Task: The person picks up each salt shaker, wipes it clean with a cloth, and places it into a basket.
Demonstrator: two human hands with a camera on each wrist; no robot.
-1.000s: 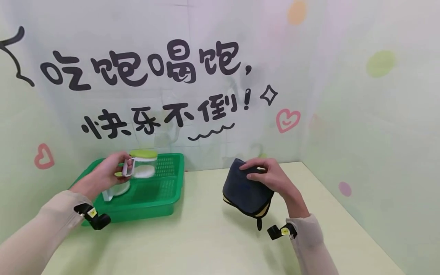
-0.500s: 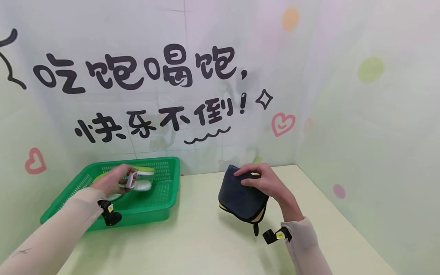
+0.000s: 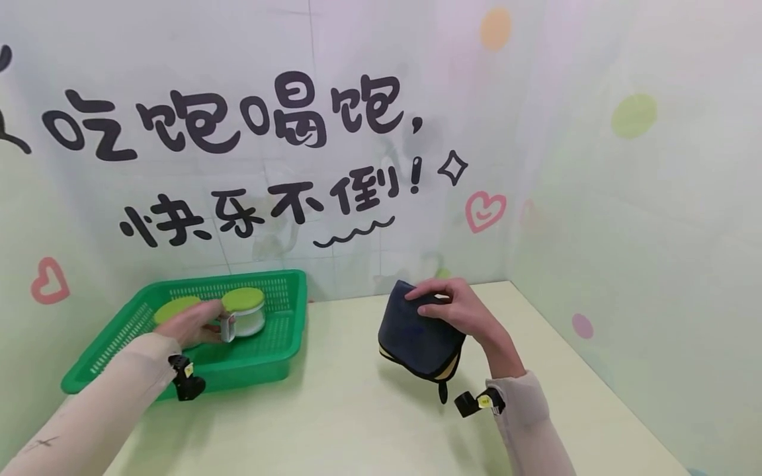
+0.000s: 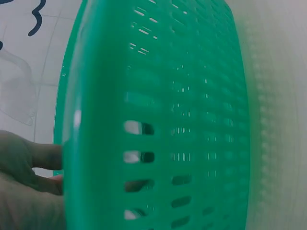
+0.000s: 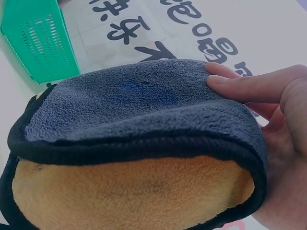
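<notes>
A clear jar [image 3: 249,322] with a lime-green lid and a white handle stands upright in the green plastic basket [image 3: 256,374], at the back left of the table. My left hand [image 3: 193,324] reaches over the basket's near wall, its fingers at the jar's handle. Left of it is a second green-lidded jar [image 3: 177,307], partly hidden by that hand. In the left wrist view the basket wall [image 4: 158,110] covers most of the hand's fingers. My right hand [image 3: 464,309] pinches a folded towel [image 3: 417,340], dark grey-blue with an orange-yellow inner side [image 5: 134,191] and black edging, above the table.
The pale table [image 3: 333,410] meets a printed back wall [image 3: 357,264] with black lettering just behind the basket. Another wall [image 3: 643,264] runs along the right side. Small black cameras sit on both wrists.
My left hand has lowered the jar from above the basket onto its floor, where it now stands upright. The right hand still holds the towel in much the same place. The head view has shifted slightly.
</notes>
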